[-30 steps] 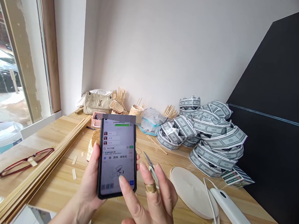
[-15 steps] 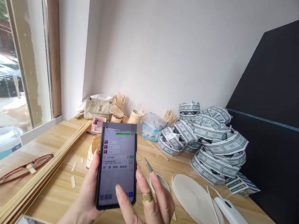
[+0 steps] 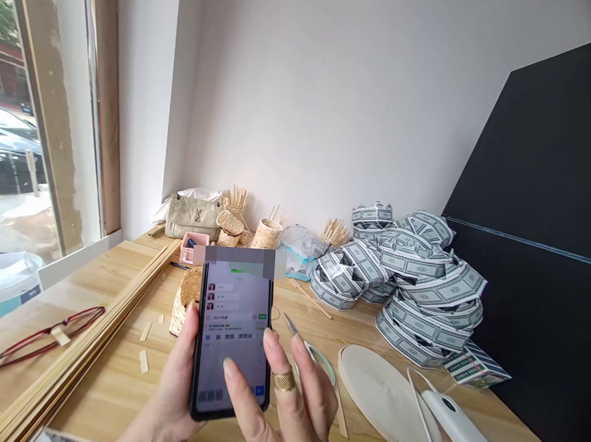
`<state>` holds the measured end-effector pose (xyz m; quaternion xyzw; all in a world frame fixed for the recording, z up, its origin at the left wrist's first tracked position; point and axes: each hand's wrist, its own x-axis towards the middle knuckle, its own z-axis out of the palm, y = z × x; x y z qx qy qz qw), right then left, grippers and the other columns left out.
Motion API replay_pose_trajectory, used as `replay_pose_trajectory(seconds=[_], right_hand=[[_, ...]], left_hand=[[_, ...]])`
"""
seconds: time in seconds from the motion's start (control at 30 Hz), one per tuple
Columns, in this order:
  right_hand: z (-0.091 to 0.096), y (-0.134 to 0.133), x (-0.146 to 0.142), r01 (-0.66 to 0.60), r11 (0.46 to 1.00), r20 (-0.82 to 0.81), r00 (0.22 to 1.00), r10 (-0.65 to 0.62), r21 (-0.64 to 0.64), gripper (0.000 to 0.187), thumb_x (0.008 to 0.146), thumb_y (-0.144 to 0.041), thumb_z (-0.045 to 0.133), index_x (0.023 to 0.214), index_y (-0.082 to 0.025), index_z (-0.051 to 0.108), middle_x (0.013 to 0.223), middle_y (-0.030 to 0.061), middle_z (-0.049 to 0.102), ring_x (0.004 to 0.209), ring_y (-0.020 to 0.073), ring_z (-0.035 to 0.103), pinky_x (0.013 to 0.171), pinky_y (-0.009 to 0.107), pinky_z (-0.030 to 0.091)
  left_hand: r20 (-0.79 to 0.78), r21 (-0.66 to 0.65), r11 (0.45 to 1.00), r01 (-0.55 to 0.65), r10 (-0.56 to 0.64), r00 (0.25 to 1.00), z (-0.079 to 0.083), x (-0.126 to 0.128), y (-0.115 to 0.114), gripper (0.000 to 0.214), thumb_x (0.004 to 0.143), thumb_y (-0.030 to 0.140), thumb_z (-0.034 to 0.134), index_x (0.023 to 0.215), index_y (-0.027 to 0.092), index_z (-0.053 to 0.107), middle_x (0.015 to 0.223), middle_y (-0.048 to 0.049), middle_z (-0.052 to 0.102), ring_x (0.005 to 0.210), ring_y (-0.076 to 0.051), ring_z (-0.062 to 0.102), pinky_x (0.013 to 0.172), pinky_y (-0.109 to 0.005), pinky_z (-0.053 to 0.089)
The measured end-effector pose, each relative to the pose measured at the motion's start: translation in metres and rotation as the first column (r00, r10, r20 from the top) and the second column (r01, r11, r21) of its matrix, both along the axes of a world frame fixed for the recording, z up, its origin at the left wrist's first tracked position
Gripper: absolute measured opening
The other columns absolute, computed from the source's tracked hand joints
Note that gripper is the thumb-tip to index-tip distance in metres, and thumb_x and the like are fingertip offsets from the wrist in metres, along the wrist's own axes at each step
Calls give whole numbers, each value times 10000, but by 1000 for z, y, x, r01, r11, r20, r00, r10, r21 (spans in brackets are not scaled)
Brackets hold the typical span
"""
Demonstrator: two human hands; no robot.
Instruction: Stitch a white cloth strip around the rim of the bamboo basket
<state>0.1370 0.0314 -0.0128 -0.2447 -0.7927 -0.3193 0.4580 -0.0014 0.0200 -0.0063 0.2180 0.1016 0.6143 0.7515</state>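
Observation:
A black smartphone (image 3: 228, 377) with a chat screen is held upright over the table by my left hand (image 3: 170, 387), whose thumb lies along its left edge. My right hand (image 3: 289, 407), with a gold mesh ring on one finger, is in front of the phone's lower right. Its fingers are spread and nothing is in them; one fingertip is over the screen, though I cannot tell whether it touches. Scissors (image 3: 323, 361) with pale green handles lie behind the right hand, partly hidden. A woven bamboo basket (image 3: 184, 301) stands behind the phone, partly covered.
Long bamboo strips (image 3: 94, 322) run along the left, beside red-framed glasses (image 3: 51, 336). To the right are a coiled pale strip roll (image 3: 385, 396), a white handheld device (image 3: 463, 431) and stacked patterned paper bands (image 3: 422, 275). A beige handbag (image 3: 194, 216) stands by the wall.
My right hand has shifted slightly left and up, its fingertip moving higher over the screen. The phone stays in my left hand, slightly lower and further right in view.

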Motion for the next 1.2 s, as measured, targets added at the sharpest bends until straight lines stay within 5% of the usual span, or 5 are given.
replay_pose_trajectory(seconds=[0.47,0.67,0.93,1.07,1.2], right_hand=[[-3,-1,-3,0,1000,31,1000,1,-11,506,936,-536,177,1253,-341,519,1257,64,531,1237,298,383,915,433,362],[-7,-1,-14,-31,999,-118,993,27,-31,506,949,-480,128,1325,-333,433,1354,63,434,1260,315,340,930,465,328],[-3,-1,-8,-24,992,75,997,34,-125,484,950,-468,190,1334,-294,428,1457,97,251,1307,343,235,947,480,257],[-8,-2,-17,-79,990,-96,993,67,-116,486,958,-448,147,1283,-324,485,1448,48,285,1287,328,286,938,485,262],[-10,-1,-18,-70,993,-13,998,69,-97,474,954,-452,188,1219,-312,555,1400,83,368,1264,347,322,910,478,300]], left_hand=[[116,82,995,58,-68,991,4,1,0,325,746,450,639,917,191,734,857,-65,731,830,-227,682,921,-305,453],[112,111,992,63,-76,991,8,2,1,374,762,459,618,960,159,720,905,-74,723,856,-225,676,868,-273,488],[101,82,996,32,-40,994,5,5,2,398,743,459,639,972,142,714,927,-76,718,878,-234,671,912,-289,464],[98,74,996,44,-51,994,6,3,1,433,748,498,614,968,139,716,915,-91,720,919,-254,657,954,-327,431],[101,102,994,44,-54,993,10,1,1,424,749,507,608,941,148,723,916,-93,720,1000,-277,621,1009,-369,371]])
